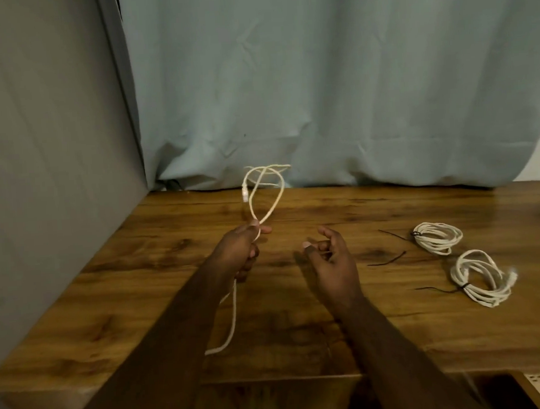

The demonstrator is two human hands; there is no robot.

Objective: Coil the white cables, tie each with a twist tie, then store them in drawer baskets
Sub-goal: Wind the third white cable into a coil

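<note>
One loose cable (263, 192) stands looped above your left hand (240, 249), fingers (257, 228) pinched on the crossing; its tail drops below the surface (171, 273). Thin, light, springy: hold at the crossing. Right hand (332, 263) open, empty. Two tied coils (438, 236) lie right; wood-grain top, smooth.

A wooden table (396, 332) stands against a pale blue curtain (317, 75); a grey wall, perhaps a panel (44, 155), flanks it.

A thin white cable (263, 192), two coiled white cable bundles (438, 236) (482, 278) bound by black twist ties (417, 234), a brown wood-grain tabletop (389, 209) with dark streaks, and a pale blue-grey curtain (317, 75) beside a grey wall panel (47, 154).
</note>
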